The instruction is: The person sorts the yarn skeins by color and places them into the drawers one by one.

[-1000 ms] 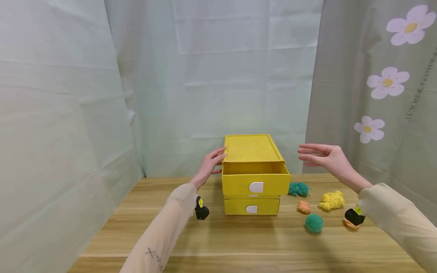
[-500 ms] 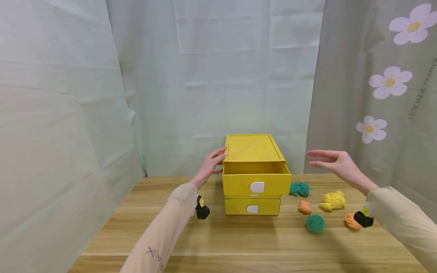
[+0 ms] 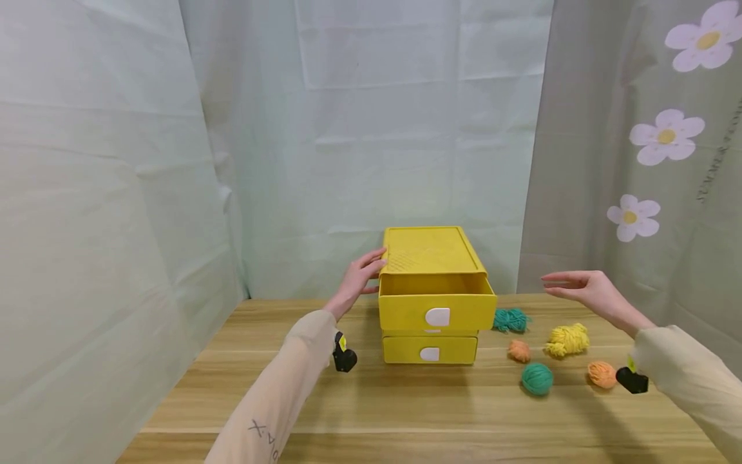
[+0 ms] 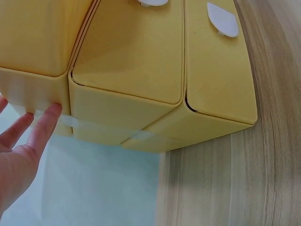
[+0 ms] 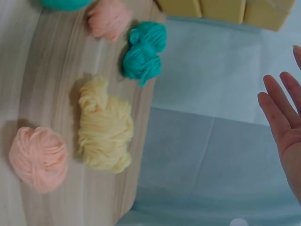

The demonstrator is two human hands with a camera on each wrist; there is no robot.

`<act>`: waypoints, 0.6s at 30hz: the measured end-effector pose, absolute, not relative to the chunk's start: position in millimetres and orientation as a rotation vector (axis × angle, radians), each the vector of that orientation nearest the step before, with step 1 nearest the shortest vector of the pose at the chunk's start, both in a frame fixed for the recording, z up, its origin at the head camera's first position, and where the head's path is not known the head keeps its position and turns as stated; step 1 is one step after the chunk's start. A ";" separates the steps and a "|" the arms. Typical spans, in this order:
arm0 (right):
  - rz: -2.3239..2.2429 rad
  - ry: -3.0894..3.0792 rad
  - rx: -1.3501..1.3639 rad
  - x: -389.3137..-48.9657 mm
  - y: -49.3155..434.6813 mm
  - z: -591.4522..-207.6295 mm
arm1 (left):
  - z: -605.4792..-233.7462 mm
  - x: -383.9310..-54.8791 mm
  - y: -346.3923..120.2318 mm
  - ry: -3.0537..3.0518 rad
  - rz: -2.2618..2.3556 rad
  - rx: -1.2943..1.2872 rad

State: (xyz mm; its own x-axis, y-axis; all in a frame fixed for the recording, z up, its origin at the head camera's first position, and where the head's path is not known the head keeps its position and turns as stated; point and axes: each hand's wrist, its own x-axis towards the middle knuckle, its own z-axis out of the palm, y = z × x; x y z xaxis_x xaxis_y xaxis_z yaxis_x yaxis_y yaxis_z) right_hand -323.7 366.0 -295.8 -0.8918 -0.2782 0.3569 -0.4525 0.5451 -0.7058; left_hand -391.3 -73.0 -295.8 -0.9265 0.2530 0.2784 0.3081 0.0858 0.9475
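A yellow drawer cabinet (image 3: 431,251) stands on the table with its top drawer (image 3: 414,312) pulled out; lower drawers with white handles sit beneath it. My left hand (image 3: 356,283) rests against the cabinet's upper left side, and in the left wrist view its straight fingertips touch the side wall. To the right, my right hand (image 3: 594,294) hovers in the air with nothing in it, fingers extended. Under and before it lie a yellow yarn bundle (image 3: 568,339), a teal yarn skein (image 5: 145,52), a green yarn ball (image 3: 537,379), a small orange yarn ball (image 3: 519,351) and a larger orange yarn ball (image 5: 40,159).
The wooden table (image 3: 406,419) ends at a pale curtain (image 3: 377,129) behind the cabinet. A grey curtain with flower prints (image 3: 633,218) hangs at the right. Black wrist cameras show below both sleeves.
My right hand has moved right and downward, away from the cabinet, uncovering the larger orange yarn ball. The left hand stays against the cabinet; the drawer has not visibly moved.
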 end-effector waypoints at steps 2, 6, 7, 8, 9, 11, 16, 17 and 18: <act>1.270 -2.588 0.603 -324.7 370.2 -299.5 | -295.7 -391.1 -72.9 -2.285 -2.008 -0.587; 1.255 -2.611 0.578 -325.8 377.8 -306.0 | -296.7 -390.7 -73.1 -2.293 -1.996 -0.582; 1.252 -2.615 0.572 -326.0 379.8 -307.8 | -296.8 -390.5 -73.1 -2.295 -1.994 -0.579; 1.246 -2.621 0.570 -325.9 381.7 -309.5 | -297.0 -390.5 -73.2 -2.296 -1.995 -0.577; 1.241 -2.624 0.569 -325.8 383.7 -311.3 | -297.0 -390.4 -73.3 -2.296 -1.996 -0.577; 1.230 -2.633 0.562 -325.4 388.0 -315.0 | -297.0 -390.5 -73.4 -2.295 -1.999 -0.583; 1.218 -2.651 0.545 -325.1 398.6 -323.9 | -297.2 -390.9 -73.3 -2.292 -1.991 -0.600; 1.213 -2.654 0.543 -325.1 400.3 -325.2 | -297.2 -391.0 -73.2 -2.290 -1.990 -0.600; 1.220 -2.653 0.543 -325.2 401.8 -326.4 | -297.0 -390.8 -73.2 -2.288 -1.988 -0.603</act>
